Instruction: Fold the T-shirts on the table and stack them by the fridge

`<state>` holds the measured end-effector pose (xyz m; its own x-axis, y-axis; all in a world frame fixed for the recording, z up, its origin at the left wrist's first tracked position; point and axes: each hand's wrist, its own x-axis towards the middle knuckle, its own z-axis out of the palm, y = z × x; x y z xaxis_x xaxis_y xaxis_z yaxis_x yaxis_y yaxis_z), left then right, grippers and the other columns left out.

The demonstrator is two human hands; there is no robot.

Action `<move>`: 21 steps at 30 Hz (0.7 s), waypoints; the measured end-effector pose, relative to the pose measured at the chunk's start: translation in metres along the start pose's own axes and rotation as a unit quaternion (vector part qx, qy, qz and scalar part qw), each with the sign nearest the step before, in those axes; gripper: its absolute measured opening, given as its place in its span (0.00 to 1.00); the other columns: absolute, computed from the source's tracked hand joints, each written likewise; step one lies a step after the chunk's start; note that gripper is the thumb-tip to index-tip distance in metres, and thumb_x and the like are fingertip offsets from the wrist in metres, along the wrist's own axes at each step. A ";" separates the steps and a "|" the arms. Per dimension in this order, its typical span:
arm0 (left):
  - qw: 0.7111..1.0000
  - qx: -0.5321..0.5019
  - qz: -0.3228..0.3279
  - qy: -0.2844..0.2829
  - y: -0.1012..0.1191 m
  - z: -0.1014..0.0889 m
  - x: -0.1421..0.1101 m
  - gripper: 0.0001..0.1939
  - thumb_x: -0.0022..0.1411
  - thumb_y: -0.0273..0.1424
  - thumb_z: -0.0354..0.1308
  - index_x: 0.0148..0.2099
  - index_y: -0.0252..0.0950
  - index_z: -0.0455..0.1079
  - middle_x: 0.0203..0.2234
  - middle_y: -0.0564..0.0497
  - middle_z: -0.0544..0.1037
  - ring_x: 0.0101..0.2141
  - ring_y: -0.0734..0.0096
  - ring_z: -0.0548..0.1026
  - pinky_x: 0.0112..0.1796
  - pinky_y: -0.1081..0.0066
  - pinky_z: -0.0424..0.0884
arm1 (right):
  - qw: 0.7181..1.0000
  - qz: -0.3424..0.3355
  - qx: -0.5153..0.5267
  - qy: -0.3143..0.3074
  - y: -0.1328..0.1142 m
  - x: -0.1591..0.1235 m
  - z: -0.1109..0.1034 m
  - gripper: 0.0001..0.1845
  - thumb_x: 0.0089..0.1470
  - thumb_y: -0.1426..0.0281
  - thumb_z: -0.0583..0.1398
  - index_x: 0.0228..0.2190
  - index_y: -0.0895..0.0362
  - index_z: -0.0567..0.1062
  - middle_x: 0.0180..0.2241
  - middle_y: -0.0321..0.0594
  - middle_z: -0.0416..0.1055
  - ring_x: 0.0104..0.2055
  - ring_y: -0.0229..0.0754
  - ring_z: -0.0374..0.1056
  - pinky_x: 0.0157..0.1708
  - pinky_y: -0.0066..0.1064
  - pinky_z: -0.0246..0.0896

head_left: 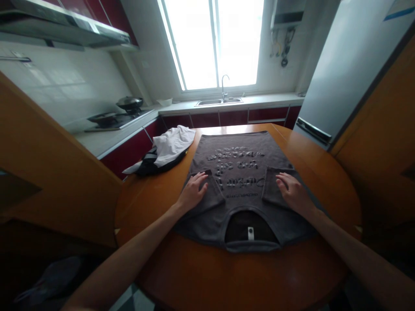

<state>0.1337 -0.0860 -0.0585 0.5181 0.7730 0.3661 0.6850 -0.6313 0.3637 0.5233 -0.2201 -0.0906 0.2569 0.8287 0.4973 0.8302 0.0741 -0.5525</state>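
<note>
A dark grey T-shirt [243,201] with dark lettering lies flat on the table, its neckline and white label nearest me and its hem toward the window. Both sleeves are folded inward over the front. On the left sleeve rests my left hand [193,190], palm down with fingers stretched out. My right hand [294,192] lies in the same way on the right sleeve, fingers extended near its cuff. Neither hand grips the cloth.
The round wooden table [240,276] carries a heap of white and black clothes [168,149] at its far left edge. Beyond are a counter with a sink [214,103], a stove with pans [129,103], and a fridge [350,73] at the right.
</note>
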 end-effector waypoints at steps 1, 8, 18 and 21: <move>1.000 0.000 0.002 -0.006 0.000 0.001 0.000 0.22 0.70 0.36 0.48 0.61 0.37 0.69 0.63 0.44 0.69 0.65 0.58 0.63 0.65 0.51 0.57 | 1.000 -0.001 0.002 -0.001 0.000 0.000 0.000 0.23 0.64 0.58 0.52 0.48 0.57 0.78 0.56 0.52 0.72 0.62 0.56 0.64 0.63 0.53 0.57; 1.000 0.001 0.010 -0.002 0.001 0.001 0.000 0.22 0.70 0.36 0.47 0.61 0.37 0.68 0.63 0.44 0.68 0.65 0.58 0.63 0.65 0.52 0.57 | 1.000 -0.004 0.007 0.000 -0.003 0.000 -0.001 0.23 0.64 0.57 0.52 0.48 0.57 0.78 0.56 0.52 0.72 0.62 0.55 0.65 0.63 0.52 0.57; 1.000 0.007 0.012 -0.006 -0.003 0.004 0.000 0.22 0.70 0.36 0.48 0.62 0.38 0.68 0.63 0.44 0.69 0.65 0.58 0.62 0.66 0.51 0.56 | 1.000 -0.014 0.007 -0.002 -0.002 0.001 -0.001 0.23 0.64 0.58 0.52 0.49 0.57 0.78 0.56 0.52 0.72 0.62 0.55 0.64 0.63 0.53 0.57; 1.000 0.009 0.014 -0.003 -0.003 0.004 0.000 0.22 0.70 0.36 0.48 0.62 0.37 0.68 0.63 0.44 0.69 0.65 0.58 0.62 0.66 0.51 0.56 | 1.000 -0.013 0.011 -0.002 -0.003 0.001 -0.002 0.22 0.64 0.58 0.52 0.49 0.56 0.78 0.56 0.50 0.72 0.62 0.54 0.65 0.63 0.53 0.57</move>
<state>0.1338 -0.0837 -0.0624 0.5398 0.7556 0.3710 0.6796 -0.6513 0.3376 0.5224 -0.2210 -0.0873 0.2330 0.8285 0.5092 0.8252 0.1087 -0.5543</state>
